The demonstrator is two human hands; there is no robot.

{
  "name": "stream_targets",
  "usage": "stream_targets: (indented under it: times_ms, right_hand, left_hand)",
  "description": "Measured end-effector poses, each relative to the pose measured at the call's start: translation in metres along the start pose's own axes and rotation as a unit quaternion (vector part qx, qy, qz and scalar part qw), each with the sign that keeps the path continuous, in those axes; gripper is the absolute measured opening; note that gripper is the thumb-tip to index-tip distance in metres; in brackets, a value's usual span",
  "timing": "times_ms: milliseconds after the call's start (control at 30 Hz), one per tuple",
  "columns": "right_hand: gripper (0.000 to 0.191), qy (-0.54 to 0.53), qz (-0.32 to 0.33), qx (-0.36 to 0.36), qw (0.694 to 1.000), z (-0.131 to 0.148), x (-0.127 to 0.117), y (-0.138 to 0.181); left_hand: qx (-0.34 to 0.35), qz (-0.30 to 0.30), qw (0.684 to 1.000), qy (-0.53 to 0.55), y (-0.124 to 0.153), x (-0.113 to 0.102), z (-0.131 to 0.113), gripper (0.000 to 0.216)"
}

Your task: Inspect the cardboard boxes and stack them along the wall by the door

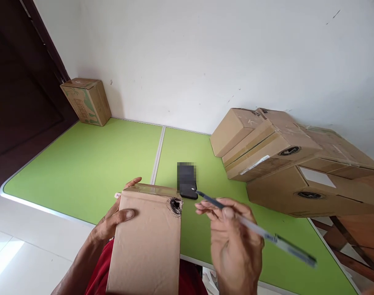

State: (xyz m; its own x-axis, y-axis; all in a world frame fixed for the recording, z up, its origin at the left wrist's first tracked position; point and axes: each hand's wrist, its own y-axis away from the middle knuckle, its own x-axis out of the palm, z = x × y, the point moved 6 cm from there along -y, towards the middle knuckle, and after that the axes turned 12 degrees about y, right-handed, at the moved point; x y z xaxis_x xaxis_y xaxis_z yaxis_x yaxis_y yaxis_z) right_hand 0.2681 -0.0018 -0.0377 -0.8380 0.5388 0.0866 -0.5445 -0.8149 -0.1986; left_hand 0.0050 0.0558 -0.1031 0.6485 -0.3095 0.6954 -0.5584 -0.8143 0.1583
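Observation:
My left hand (115, 223) grips the left side of a cardboard box (147, 246), thumb on its front face and fingers behind. The box is held upright at the table's near edge, against my lap. At its upper right corner is a dark hole ringed with black pen scribbles (176, 206). My right hand (233, 241) pinches a pen (254, 225) between thumb and fingers, to the right of the box. The pen's tip points up and left, apart from the box. Just beyond lies a black phone (187, 181), partly blurred out, on the table.
The green table (82, 172) has a pale seam across it. Several cardboard boxes (276, 143) are stacked at the right, two with black-ringed oval openings. A printed cardboard box (88, 102) stands at the far left corner. A white wall (190, 61) rises behind.

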Motion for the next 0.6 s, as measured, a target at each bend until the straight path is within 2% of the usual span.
stream_targets:
  times_ms: [67,167,233,600]
  right_hand:
    - [0.012,0.036,-0.001,-0.069,0.997,0.016,0.014,0.027]
    - [0.025,0.099,0.026,-0.174,0.979,0.026,0.029,0.049]
    - [0.033,0.118,0.047,-0.219,0.968,0.026,0.034,0.053]
    - [0.032,0.215,0.073,-0.275,0.934,0.037,0.040,0.049]
  left_hand:
    - [0.003,0.000,1.000,0.002,0.003,-0.001,0.002,0.113]
    - [0.013,0.002,1.000,0.002,0.007,-0.002,0.000,0.111]
    - [0.021,0.001,1.000,0.000,0.009,-0.001,-0.002,0.110]
    - [0.023,-0.013,1.000,-0.015,0.012,-0.002,-0.002,0.113]
